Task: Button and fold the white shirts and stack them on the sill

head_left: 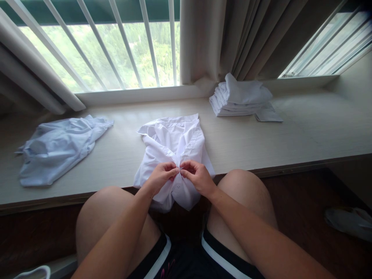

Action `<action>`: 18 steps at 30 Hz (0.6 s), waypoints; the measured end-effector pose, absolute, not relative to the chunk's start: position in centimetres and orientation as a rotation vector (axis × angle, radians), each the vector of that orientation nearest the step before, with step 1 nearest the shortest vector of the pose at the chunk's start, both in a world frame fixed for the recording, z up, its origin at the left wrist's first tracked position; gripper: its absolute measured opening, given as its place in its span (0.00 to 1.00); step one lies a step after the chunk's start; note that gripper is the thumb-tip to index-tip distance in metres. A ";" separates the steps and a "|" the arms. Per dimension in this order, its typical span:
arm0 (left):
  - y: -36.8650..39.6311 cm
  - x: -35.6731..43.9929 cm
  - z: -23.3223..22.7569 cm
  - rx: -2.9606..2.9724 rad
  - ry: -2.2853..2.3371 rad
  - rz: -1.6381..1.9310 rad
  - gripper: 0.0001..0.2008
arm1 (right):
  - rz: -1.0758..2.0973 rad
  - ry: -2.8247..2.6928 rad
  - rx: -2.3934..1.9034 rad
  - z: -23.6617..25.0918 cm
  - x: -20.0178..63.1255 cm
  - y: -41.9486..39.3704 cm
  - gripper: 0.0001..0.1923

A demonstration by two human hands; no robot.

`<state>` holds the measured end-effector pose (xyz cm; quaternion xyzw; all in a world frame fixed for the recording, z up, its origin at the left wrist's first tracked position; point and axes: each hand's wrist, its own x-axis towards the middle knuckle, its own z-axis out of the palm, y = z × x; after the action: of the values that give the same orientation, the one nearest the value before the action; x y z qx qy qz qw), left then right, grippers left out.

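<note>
Head view, both hands' fingers (pixel 174 171) pinching shirt (pixel 174 149)

Both forearms are extended forward between raised bare knees; left hand (pixel 161 176) and right hand (pixel 197 176) are brought together, fingertips pinched closed and touching at centre
</note>
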<state>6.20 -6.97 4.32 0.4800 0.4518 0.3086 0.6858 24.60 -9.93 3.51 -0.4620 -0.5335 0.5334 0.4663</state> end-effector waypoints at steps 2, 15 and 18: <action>-7.1 6.4 4.6 1.097 1.045 0.716 0.16 | 1.244 -1.330 -1.163 3.6 24.6 -9.9 0.09; -8.1 6.7 5.9 1.494 1.242 0.781 0.17 | 1.077 -1.422 -1.195 4.1 24.0 -10.2 0.06; -8.1 6.8 5.9 1.539 1.258 0.792 0.17 | 1.063 -1.421 -1.208 4.1 23.9 -10.2 0.06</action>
<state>6.75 -8.15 5.94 0.6308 0.5156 0.3246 0.4805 23.93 -10.22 4.12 -0.4944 -0.5819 0.4350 0.4772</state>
